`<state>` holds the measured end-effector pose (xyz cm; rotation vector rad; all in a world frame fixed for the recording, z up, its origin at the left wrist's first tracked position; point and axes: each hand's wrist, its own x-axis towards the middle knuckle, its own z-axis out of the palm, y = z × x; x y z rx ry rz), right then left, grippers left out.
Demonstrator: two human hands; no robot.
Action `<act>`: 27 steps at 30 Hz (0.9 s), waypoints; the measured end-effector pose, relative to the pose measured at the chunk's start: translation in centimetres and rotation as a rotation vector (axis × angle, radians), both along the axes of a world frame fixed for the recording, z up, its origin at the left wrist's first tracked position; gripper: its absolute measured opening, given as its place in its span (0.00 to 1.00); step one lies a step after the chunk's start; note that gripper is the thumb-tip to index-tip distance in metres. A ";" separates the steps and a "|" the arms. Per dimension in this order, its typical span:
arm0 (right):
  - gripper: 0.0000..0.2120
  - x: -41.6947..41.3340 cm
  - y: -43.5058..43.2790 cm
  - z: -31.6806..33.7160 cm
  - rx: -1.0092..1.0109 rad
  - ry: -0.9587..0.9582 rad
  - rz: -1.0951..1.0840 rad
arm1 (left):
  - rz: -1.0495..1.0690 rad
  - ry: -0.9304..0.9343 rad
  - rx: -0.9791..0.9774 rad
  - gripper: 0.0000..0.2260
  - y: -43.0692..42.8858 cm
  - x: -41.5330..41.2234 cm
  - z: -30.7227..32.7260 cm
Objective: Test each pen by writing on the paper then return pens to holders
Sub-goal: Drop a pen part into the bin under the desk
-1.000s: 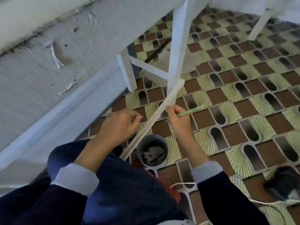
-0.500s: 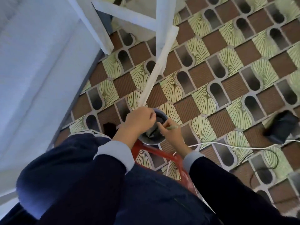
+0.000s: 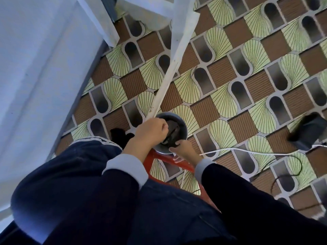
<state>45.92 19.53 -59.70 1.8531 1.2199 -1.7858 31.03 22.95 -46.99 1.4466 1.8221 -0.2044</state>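
Brown, green and grey tiles cover the floor. White counter legs stand at the top, and a long white stick slants down from them to the left grip.

A round grey holder sits low in the middle, between the two grips and just past the edge of a red stool. I cannot tell if it stands on the floor or is held up. Some dark things lie inside it, too blurry to name. No pen shows clearly.

The left grip is curled into a fist over the left rim of the holder. I cannot tell if it has hold of anything. The right grip is at the near right side of the holder. Its thumb lies on the rim and its fingers curl under, so it looks like it holds the holder.

Both arms wear dark sleeves with pale cuffs. A white cable runs across the floor on the right, to a black box near the edge.
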 end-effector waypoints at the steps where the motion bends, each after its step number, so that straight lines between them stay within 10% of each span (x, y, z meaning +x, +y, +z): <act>1: 0.19 0.1 0.0 0.4 -0.012 0.000 0.014 | 0.004 0.004 0.002 0.13 -0.1 -0.1 0.3; 14: 0.07 0.1 3.2 18.9 0.451 0.421 -0.146 | 0.216 -0.009 0.524 0.13 -5.2 -1.1 13.2; 27: 0.09 -6.5 -0.3 50.0 0.959 1.277 0.164 | 0.277 0.254 1.549 0.07 -20.8 -1.1 39.8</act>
